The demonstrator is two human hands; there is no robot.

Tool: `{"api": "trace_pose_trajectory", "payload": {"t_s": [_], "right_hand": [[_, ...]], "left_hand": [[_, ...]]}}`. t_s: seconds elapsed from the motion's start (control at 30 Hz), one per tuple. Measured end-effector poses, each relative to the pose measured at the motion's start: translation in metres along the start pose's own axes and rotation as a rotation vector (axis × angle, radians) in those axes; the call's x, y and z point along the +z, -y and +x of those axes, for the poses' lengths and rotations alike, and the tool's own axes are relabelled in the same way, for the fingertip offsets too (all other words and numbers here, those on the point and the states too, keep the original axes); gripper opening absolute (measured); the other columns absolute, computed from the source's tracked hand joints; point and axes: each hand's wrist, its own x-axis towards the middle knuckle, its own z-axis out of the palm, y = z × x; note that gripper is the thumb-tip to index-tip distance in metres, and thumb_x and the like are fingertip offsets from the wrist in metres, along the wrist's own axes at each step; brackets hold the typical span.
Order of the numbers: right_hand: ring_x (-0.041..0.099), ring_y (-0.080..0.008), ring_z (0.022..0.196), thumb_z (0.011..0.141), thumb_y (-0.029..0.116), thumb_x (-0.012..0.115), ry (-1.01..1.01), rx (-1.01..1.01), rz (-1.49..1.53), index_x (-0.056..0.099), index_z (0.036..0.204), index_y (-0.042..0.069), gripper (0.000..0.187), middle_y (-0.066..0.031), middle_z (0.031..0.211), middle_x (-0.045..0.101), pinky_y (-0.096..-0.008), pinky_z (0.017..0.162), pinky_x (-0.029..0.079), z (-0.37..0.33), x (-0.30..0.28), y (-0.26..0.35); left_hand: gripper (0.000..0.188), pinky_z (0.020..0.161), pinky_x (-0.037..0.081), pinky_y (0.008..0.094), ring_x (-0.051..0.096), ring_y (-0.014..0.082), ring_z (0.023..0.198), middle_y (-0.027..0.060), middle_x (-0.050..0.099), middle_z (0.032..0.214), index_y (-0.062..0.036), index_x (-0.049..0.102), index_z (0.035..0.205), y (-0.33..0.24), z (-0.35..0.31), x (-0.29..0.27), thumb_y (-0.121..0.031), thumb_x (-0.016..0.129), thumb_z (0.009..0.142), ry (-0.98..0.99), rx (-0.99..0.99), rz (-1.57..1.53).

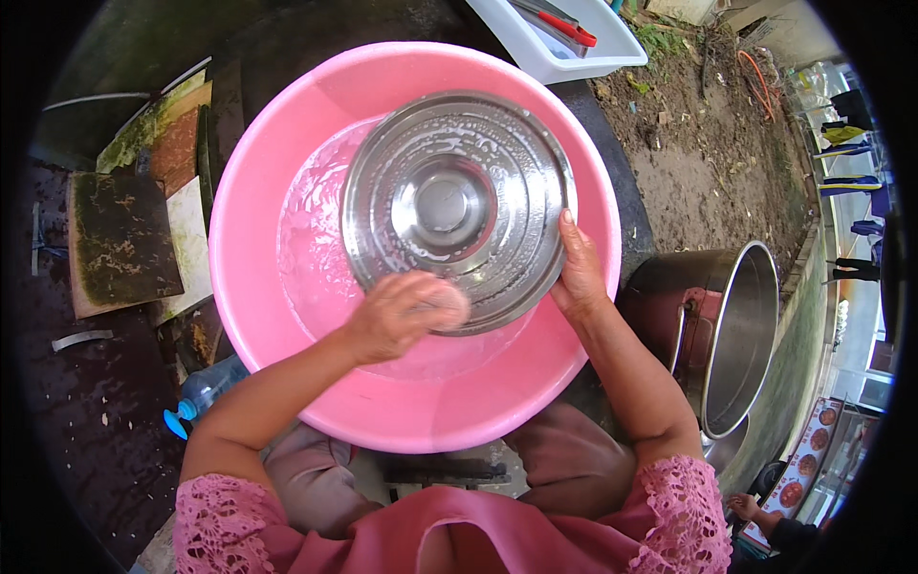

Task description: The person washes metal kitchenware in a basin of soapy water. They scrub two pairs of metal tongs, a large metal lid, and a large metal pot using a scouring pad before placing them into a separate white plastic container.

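A round stainless steel pot lid (521, 206), wet and streaked with suds, is tilted above soapy water inside a large pink plastic basin (253, 153). On the lid's right edge my right hand (579, 268) is closed, thumb on the upper face and fingers partly hidden beneath. My left hand (402, 314) lies against the lid's near left part, its fingers curled and smeared by motion. Something pale and pinkish shows at those fingertips, too blurred to name. The basin stands in front of my knees.
Right of the basin a big steel pot (741, 335) lies tipped on its side. Beyond the basin sits a white tub (574, 62) with red-handled tongs (569, 29). Mossy boards (124, 239) and a blue plastic bottle (206, 387) are at left. Another person's hand (744, 507) shows lower right.
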Motion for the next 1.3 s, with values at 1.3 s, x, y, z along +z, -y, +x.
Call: {"api": "trace_pose_trajectory", "payload": {"t_s": [1.3], "right_hand": [[0.064, -0.0179, 0.086, 0.09, 0.027, 0.06, 0.175, 0.134, -0.086, 0.062, 0.1, -0.003, 0.031, -0.0117, 0.097, 0.066, -0.0313, 0.08, 0.053, -0.003, 0.014, -0.033]], "left_hand": [[0.023, 0.091, 0.044, 0.0389, 0.054, 0.0328, 0.104, 0.0135, 0.06, 0.107, -0.0051, 0.061, 0.105, 0.069, 0.101, -0.009, -0.015, 0.053, 0.086, -0.454, -0.358, 0.05]]}}
